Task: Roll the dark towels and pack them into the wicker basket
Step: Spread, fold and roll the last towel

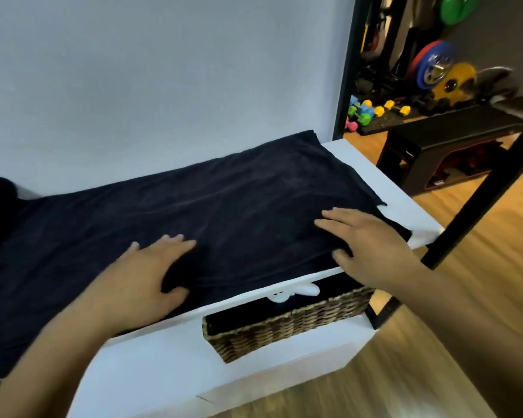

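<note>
Towel (224, 200), dark and spread flat over our white bench (163, 372), is ready to roll. Our left hand (154, 267) at 7 o'clock pinches its near hem, thumb underneath. Our right hand (369, 245) at 4 o'clock presses flat-fingered, likely keeping it taut. Wicker basket (287, 330) sits below at 5 o'clock, within reach.

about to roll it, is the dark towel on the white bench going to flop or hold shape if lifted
Likely floppy: the dark towel sags over the near edge of the white bench and bunches where the left hand pinches it. Probably grippy rather than slippery, since its surface looks plush.
</note>
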`<state>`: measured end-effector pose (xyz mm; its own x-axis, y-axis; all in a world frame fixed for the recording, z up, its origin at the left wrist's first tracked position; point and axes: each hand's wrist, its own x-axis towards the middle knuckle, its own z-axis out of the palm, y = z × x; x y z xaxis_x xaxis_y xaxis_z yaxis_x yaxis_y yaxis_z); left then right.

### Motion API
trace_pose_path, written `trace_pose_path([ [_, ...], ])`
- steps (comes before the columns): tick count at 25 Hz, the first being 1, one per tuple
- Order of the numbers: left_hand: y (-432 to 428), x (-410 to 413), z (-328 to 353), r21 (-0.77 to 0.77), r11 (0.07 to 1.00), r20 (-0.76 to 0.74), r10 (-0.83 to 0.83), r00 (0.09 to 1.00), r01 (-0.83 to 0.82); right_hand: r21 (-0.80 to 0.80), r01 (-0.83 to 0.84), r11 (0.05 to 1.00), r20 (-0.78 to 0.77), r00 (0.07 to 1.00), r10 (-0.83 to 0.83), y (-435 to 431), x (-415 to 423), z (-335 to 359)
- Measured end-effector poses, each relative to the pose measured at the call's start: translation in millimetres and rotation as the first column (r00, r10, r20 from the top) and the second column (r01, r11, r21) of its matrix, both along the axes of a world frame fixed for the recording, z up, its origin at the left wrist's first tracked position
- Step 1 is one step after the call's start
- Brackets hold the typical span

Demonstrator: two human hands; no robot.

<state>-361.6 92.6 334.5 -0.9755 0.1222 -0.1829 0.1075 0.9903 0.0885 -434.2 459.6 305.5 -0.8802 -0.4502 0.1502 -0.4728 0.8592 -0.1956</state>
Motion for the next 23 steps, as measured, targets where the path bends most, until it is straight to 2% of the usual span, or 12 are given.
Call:
trace_pose_path([
  [3, 116.5, -26.4, -12.7, 0.018, 0.947, -0.105, -0.317, 0.943, 0.32, -0.071, 0.232, 0.97, -0.072, 0.969, -0.237, 40.7, 14.9, -1.5],
  [6, 186.2, -56.4, -18.2, -0.026, 0.911, -0.196, -0.408, 0.892, 0.411, -0.186, 0.329, 0.926, -0.119, 0.928, -0.354, 63.2, 17.1, -0.2],
  [10, 247.9, -82.4, -8.1, -0.06, 0.918, -0.439, -0.377, 0.816, 0.392, -0.472, 0.249, 0.846, -0.146, 0.924, -0.353, 59.9, -4.1, 9.3],
  [11, 251.0, -90.8, -4.4, 0.005, 0.927, -0.473, -0.329, 0.818, 0.376, -0.556, 0.235, 0.797, -0.137, 0.92, -0.367, 57.8, -9.0, 11.2],
  [12, 247.5, -101.6, -1.0, 0.14, 0.923, -0.485, -0.252, 0.837, 0.358, -0.627, 0.238, 0.742, -0.115, 0.914, -0.39, 56.5, -13.3, 10.9],
  [13, 240.6, -111.2, 5.0, 0.34, 0.886, -0.458, -0.137, 0.878, 0.316, -0.665, 0.261, 0.699, -0.075, 0.908, -0.411, 56.4, -16.8, 10.1],
  [14, 231.6, -119.8, 13.2, 0.565, 0.793, -0.365, -0.006, 0.931, 0.226, -0.659, 0.309, 0.686, -0.012, 0.907, -0.421, 57.6, -20.3, 8.2],
  [16, 212.7, -133.7, 32.5, 0.887, 0.461, -0.058, 0.184, 0.981, -0.034, -0.516, 0.395, 0.76, 0.126, 0.913, -0.389, 62.8, -27.4, 0.4],
  [18, 191.9, -146.2, 48.4, 0.961, 0.149, 0.189, 0.26, 0.947, -0.233, -0.349, 0.393, 0.851, 0.186, 0.919, -0.348, 67.1, -33.4, -2.5],
  [20, 167.7, -161.9, 66.6, 0.973, -0.066, 0.23, 0.355, 0.906, -0.221, -0.319, 0.398, 0.86, 0.207, 0.915, -0.347, 67.1, -41.4, 0.3],
  [22, 154.2, -177.5, 85.7, 0.98, -0.179, 0.163, 0.483, 0.861, -0.085, -0.273, 0.453, 0.849, 0.218, 0.889, -0.404, 62.0, -52.4, 2.1],
  [23, 158.3, -178.4, 92.8, 0.98, -0.198, 0.098, 0.535, 0.839, 0.012, -0.218, 0.478, 0.851, 0.215, 0.874, -0.436, 58.3, -58.6, 1.9],
])
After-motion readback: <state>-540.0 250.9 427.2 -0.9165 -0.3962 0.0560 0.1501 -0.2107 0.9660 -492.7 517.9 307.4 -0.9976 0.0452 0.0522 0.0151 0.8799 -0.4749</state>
